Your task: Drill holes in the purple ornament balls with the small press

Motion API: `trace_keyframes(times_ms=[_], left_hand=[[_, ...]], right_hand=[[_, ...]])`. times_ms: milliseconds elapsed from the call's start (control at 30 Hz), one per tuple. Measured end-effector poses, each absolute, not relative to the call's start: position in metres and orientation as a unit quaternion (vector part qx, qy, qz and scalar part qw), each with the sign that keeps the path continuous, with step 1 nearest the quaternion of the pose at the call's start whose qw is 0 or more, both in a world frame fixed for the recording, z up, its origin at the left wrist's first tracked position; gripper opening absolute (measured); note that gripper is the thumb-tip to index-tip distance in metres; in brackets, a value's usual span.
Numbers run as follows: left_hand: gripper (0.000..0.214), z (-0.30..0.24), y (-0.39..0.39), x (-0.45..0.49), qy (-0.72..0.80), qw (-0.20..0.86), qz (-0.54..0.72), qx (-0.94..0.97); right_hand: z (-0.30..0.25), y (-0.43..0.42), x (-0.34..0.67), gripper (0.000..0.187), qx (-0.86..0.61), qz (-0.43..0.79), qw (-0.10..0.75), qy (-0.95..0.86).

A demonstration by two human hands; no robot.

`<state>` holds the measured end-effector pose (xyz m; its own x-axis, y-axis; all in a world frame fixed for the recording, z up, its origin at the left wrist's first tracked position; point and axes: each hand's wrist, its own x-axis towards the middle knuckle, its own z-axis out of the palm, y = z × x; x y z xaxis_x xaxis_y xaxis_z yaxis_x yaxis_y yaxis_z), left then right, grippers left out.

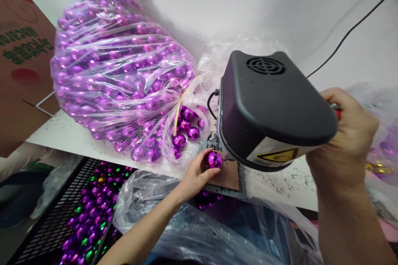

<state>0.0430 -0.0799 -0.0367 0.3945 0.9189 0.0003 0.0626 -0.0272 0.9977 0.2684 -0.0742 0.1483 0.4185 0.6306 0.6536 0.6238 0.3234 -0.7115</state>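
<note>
Between the thumb and fingers of my left hand [195, 174] is a shiny purple faceted ball [214, 160]. It is just above a brown pad [228, 175] on the grey base of a black-covered machine [273, 103]. My right hand [345, 136] is closed at the machine's right side around a handle [337, 112], of which only a bit of red and metal shows. Left of the machine, several loose purple balls [185, 125] lie in the open mouth of a clear plastic bag [118, 70] full of such balls.
A black crate [40, 215] below the table edge at left holds purple and green balls. Clear plastic sheeting [146, 198] hangs in front of the machine. A cardboard box [25, 74] stands at far left. Dark bits litter the white tabletop [280, 186]. A black cable [351, 33] runs along the wall.
</note>
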Motion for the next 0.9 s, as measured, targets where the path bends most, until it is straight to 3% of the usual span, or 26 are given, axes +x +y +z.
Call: trace_keyframes(times_ms=[200,633,900], left_hand=[[0.047,-0.046,-0.082,0.050,0.395,0.434,0.367,0.722],[0.039,-0.057,-0.084,0.064,0.335,0.334,0.354,0.807],[0.034,-0.039,-0.082,0.077,0.408,0.330,0.302,0.796]], right_hand=[[0.148,-0.077,0.268,0.026,-0.578,0.012,0.613,-0.538],[0.148,-0.078,0.269,0.030,-0.582,-0.009,0.600,-0.549],[0.146,-0.079,0.269,0.030,-0.578,-0.016,0.589,-0.565]])
